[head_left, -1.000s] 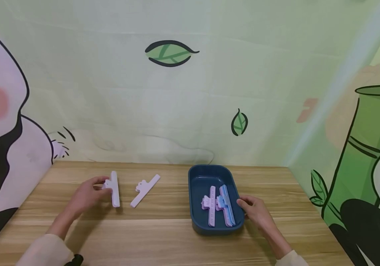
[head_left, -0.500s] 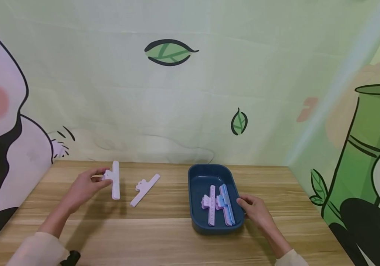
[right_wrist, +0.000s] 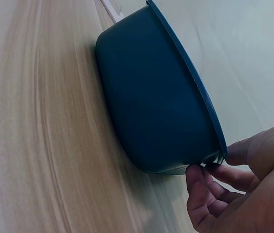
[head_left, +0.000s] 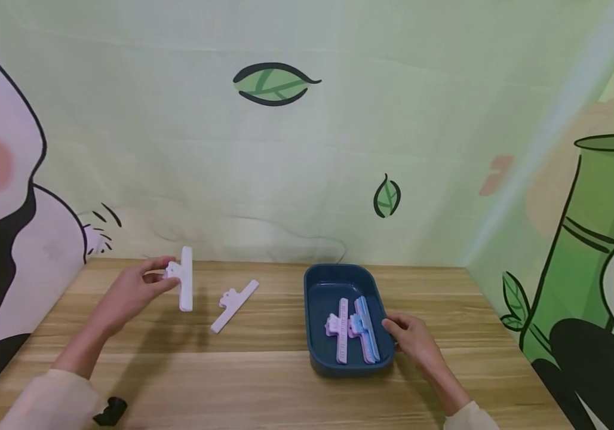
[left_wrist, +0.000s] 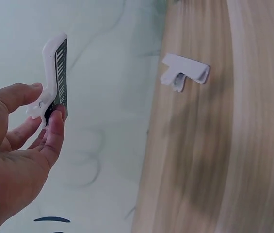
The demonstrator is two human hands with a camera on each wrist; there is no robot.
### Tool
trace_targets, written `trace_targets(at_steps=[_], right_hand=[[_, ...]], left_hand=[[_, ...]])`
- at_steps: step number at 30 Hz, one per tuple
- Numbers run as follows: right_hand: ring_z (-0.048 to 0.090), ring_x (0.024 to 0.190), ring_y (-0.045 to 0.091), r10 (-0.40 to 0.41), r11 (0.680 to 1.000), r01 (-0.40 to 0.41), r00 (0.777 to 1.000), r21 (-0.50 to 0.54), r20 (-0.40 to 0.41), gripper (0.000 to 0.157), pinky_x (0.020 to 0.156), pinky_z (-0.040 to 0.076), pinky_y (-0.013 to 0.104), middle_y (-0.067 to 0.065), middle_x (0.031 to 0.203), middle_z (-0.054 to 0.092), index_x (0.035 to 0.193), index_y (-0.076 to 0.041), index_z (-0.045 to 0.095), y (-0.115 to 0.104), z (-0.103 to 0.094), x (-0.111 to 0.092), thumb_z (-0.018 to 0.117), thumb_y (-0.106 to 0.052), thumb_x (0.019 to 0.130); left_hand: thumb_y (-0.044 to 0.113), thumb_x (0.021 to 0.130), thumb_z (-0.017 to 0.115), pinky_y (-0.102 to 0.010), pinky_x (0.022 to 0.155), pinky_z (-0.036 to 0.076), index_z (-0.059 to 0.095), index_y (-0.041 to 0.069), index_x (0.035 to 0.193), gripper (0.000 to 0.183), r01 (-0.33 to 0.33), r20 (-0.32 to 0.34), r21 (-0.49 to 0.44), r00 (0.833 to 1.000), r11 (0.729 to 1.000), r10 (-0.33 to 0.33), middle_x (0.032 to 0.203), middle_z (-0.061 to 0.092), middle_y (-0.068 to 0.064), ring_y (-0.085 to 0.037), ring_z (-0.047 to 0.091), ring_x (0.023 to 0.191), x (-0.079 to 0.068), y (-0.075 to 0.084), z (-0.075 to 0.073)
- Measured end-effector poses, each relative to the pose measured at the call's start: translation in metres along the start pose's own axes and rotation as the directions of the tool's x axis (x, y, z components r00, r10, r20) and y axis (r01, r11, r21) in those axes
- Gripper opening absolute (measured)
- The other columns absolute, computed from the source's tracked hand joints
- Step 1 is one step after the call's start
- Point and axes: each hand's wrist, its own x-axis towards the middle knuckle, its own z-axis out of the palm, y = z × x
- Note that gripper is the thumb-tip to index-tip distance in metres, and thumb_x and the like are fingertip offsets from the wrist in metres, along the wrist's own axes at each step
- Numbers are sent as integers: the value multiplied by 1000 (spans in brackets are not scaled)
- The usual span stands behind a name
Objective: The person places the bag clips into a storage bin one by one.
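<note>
My left hand (head_left: 129,292) pinches a white bag clip (head_left: 186,279) by its handle, holding it above the table. In the left wrist view, thumb and fingers press the handles of this clip (left_wrist: 54,63), and ridges show along its bar. A second white clip (head_left: 235,306) lies slanted on the wood to the right. Farther right stands a dark blue plastic tub (head_left: 339,371). Inside it lie a pale pink clip (head_left: 343,331) and a blue clip (head_left: 363,325) resting against a pink one. My right hand (head_left: 417,346) pinches the tub's right rim between thumb and fingers.
The wooden table (head_left: 264,388) ends at a pale green cloth backdrop (head_left: 312,149) printed with leaves, bamboo and a panda. A black object (head_left: 110,412) shows by my left sleeve.
My left hand has raised the white clip off the table, and its shadow has drawn away from it. The right hand and the tub have stayed where they were.
</note>
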Motion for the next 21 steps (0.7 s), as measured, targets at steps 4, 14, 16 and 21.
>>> trace_targets(at_steps=[4, 14, 16, 21], right_hand=[[64, 84, 24, 3, 1000, -3, 1000, 14, 2, 31, 67, 57, 31, 23, 109, 68, 129, 12, 64, 0, 0, 0, 59, -7, 104], [64, 86, 26, 14, 1000, -14, 1000, 10, -6, 33, 65, 55, 30, 23, 110, 68, 130, 13, 63, -1, 0, 0, 59, -8, 104], [64, 87, 27, 11, 1000, -11, 1000, 4, -3, 34, 66, 56, 30, 24, 110, 68, 131, 13, 62, -1, 0, 0, 59, -8, 105], [64, 87, 25, 3, 1000, -3, 1000, -7, 3, 34, 67, 56, 31, 23, 111, 68, 131, 12, 62, -1, 0, 0, 59, -9, 105]], left_hand=[[31, 103, 67, -38, 90, 52, 43, -6, 152, 66, -4, 3, -10, 1000, 1000, 4, 129, 63, -27, -36, 62, 117, 0, 4, -4], [33, 103, 66, -47, 96, 50, 39, -2, 156, 68, -7, 20, -39, 1000, 999, 7, 137, 57, -28, -39, 60, 123, -2, 10, -12], [33, 103, 66, -45, 95, 51, 39, -2, 156, 68, -7, 20, -41, 1000, 999, 7, 137, 57, -28, -39, 59, 123, -3, 11, -13], [31, 103, 66, -34, 92, 52, 39, -3, 155, 68, -10, 21, -55, 1000, 998, 11, 139, 55, -28, -40, 58, 125, -5, 14, -15]])
